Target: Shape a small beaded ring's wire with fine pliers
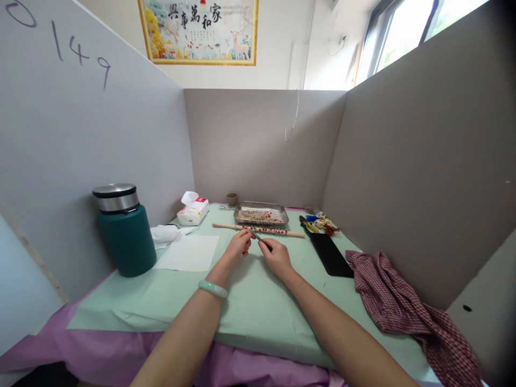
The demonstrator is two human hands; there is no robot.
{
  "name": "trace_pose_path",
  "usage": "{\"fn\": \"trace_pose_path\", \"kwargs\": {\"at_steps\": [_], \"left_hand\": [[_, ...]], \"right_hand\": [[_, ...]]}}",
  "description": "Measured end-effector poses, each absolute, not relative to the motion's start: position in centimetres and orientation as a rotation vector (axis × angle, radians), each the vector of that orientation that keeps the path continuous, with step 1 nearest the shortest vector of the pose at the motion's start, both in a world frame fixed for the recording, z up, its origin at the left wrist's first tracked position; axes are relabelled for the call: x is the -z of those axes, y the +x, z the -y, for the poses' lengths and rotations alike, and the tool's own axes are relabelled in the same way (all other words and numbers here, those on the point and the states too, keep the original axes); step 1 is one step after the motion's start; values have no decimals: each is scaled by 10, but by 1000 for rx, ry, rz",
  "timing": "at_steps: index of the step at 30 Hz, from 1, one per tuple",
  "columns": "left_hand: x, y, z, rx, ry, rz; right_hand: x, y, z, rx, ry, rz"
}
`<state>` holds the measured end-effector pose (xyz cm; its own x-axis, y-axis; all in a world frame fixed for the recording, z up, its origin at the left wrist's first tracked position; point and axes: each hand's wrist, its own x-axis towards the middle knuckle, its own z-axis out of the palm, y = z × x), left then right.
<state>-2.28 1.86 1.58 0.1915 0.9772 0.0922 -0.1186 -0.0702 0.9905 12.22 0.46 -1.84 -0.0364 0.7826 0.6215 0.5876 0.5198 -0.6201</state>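
Observation:
My left hand (241,242) is closed in a pinch in front of a wooden stick (228,226) with red beads along it; what its fingertips hold is too small to name. My right hand (276,255) is wrapped round a slim dark tool (257,236), whose tip points up and left to the left fingertips. A green bangle sits on the left wrist. Behind the stick lies a metal tray (261,205) with many small beads in it.
At the left stand a green bottle (127,242), a tissue pack (193,212) and white paper (189,252). To the right lie yellow-handled pliers (309,226), a black flat object (331,255) and a checked cloth (397,298). A small brown cup (232,199) stands at the back.

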Motion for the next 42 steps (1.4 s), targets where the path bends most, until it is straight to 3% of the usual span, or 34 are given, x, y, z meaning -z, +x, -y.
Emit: {"fn": "trace_pose_path", "kwargs": {"at_steps": [16, 29, 42], "left_hand": [[-11, -20, -22, -1290, 1263, -951], [-10, -34, -28, -975, 954, -580], [-9, -31, -25, -1140, 1138, -618]], "right_hand": [[16, 119, -2, -159, -1175, 1767], [16, 122, -6, -328, -1003, 1733], [21, 124, -10, -384, -1043, 1690]]}}
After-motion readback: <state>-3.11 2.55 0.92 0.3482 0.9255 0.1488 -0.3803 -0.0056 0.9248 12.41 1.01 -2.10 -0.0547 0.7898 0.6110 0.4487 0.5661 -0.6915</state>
